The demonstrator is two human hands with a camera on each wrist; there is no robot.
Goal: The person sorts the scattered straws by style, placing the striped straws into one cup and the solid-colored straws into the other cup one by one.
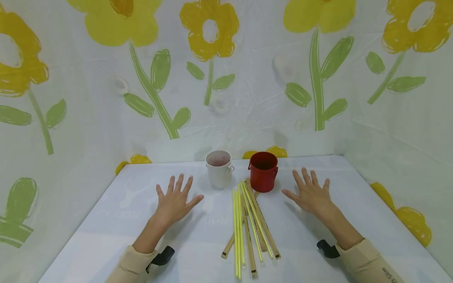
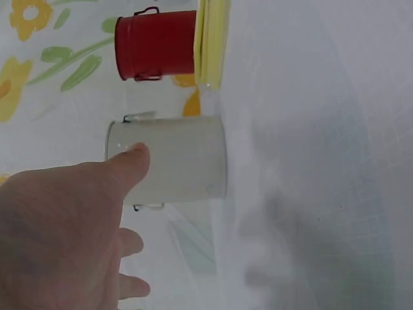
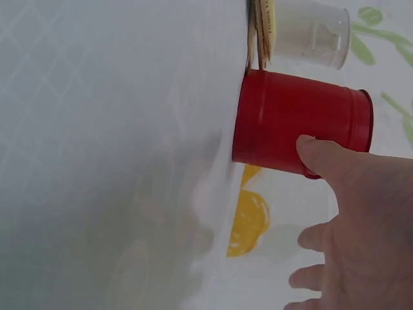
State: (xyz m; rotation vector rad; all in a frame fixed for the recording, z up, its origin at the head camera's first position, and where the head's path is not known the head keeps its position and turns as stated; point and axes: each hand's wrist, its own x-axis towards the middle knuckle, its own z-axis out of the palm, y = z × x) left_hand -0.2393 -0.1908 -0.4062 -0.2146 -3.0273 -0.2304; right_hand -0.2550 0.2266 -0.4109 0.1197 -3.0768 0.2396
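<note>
My left hand (image 1: 172,204) hovers above the left side of the white table with fingers spread, holding nothing. Likewise spread and holding nothing, my right hand (image 1: 313,196) is over the right side. Between them at the back stand a white bucket (image 1: 220,177) and a red bucket (image 1: 262,181), both upright with small side handles. In front of the buckets lies a loose pile of thin yellow sticks (image 1: 238,236) and long brown paper sleeves (image 1: 249,239), some crossing. The left wrist view shows my thumb in front of the white bucket (image 2: 184,161); the right wrist view, in front of the red bucket (image 3: 277,116).
The white table (image 1: 116,232) ends at the back against a white sheet (image 1: 247,118) printed with yellow flowers, which also hangs along both sides. Black wrist devices (image 1: 164,255) sit at both cuffs.
</note>
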